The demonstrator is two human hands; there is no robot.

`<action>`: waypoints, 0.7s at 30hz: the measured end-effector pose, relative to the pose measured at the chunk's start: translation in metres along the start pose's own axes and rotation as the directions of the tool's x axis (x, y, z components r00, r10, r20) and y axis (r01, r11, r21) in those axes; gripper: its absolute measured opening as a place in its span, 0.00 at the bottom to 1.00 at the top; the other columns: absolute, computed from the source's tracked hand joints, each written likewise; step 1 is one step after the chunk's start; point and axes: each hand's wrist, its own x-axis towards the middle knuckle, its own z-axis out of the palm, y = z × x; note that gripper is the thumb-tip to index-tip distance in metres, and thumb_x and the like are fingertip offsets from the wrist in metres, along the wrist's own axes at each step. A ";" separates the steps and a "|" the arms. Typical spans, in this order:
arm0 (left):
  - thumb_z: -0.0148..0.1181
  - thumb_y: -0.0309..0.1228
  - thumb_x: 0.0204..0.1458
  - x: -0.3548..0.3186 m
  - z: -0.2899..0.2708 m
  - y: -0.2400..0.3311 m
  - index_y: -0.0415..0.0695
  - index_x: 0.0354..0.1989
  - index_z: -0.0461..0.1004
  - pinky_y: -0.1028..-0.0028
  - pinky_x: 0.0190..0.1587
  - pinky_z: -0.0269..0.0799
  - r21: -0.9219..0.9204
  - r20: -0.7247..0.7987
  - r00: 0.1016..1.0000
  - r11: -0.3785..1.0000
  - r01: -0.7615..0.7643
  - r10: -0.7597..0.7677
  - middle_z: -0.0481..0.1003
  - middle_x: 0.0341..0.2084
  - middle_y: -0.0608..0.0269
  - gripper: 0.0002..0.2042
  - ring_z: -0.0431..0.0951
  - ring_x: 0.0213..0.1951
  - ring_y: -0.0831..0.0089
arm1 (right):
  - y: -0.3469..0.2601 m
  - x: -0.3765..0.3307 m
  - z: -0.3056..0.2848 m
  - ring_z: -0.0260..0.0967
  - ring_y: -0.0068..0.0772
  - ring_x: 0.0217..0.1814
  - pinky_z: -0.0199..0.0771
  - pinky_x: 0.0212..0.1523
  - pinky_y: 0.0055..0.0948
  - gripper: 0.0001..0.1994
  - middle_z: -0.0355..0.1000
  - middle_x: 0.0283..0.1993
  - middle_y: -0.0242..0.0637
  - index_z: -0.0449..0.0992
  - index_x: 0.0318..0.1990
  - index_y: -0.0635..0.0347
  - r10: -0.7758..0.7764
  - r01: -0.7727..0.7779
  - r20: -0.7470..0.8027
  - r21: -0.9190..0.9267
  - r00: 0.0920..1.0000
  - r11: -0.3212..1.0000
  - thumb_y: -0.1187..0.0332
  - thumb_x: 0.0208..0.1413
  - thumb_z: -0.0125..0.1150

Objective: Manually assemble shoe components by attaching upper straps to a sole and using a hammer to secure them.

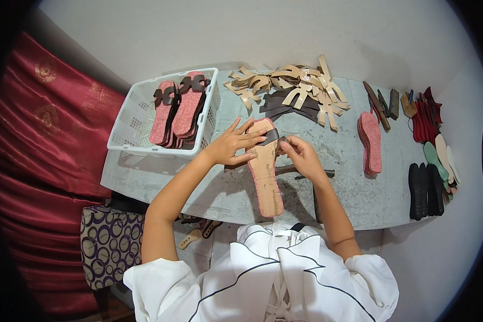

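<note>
In front of me lies an insole point(265, 180), tan side up with a pink edge. A dark brown strap point(271, 136) crosses its upper part. My left hand point(233, 144) rests on the insole and strap with its fingers spread flat. My right hand point(299, 155) is closed, pinching the strap's end at the insole's right edge. What the fingertips cover there is hidden. Under and beside my right wrist is a hammer-like tool point(327, 174), partly hidden by the arm.
A white basket point(129, 147) at left holds pink soles with dark straps. Beige straps point(300, 80) and dark brown straps point(288, 110) are piled at the back. Rightward lie stacked pink soles point(370, 142), hand tools point(382, 110), red pieces point(425, 121) and black soles point(425, 190).
</note>
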 end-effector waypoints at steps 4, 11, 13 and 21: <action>0.52 0.43 0.49 0.000 0.002 0.001 0.52 0.56 0.63 0.48 0.61 0.34 -0.030 0.007 1.000 1.000 0.008 -0.008 0.59 0.58 0.65 0.24 0.47 0.63 0.55 | 0.001 0.005 0.009 0.63 0.18 0.28 0.63 0.29 0.20 0.12 0.66 0.24 0.31 0.69 0.30 0.66 -0.027 0.029 0.015 -0.092 1.000 0.995 0.64 0.57 0.50; 0.52 0.41 0.49 0.002 0.003 -0.001 0.50 0.56 0.63 0.50 0.60 0.43 -0.119 -0.036 0.999 0.992 -0.032 0.028 0.57 0.59 0.63 0.24 0.52 0.61 0.52 | 0.005 0.013 0.013 0.62 0.29 0.24 0.61 0.27 0.26 0.11 0.64 0.22 0.39 0.68 0.32 0.66 -0.044 0.055 0.043 -0.298 0.998 0.953 0.64 0.54 0.52; 0.52 0.41 0.49 0.000 0.003 -0.002 0.48 0.55 0.63 0.52 0.60 0.45 -0.100 -0.048 0.998 0.994 -0.046 0.041 0.57 0.59 0.63 0.24 0.54 0.60 0.51 | -0.002 0.014 0.015 0.63 0.34 0.25 0.62 0.28 0.28 0.11 0.65 0.24 0.41 0.69 0.32 0.66 -0.075 0.090 0.055 -0.390 0.996 0.916 0.64 0.54 0.52; 0.50 0.41 0.50 0.001 0.004 -0.002 0.47 0.55 0.63 0.54 0.61 0.44 -0.103 -0.045 0.998 0.994 -0.047 0.043 0.59 0.57 0.59 0.23 0.53 0.61 0.53 | -0.004 0.014 0.023 0.67 0.46 0.33 0.66 0.33 0.35 0.11 0.69 0.30 0.44 0.71 0.35 0.63 -0.185 0.207 0.096 -0.561 0.978 0.801 0.64 0.53 0.52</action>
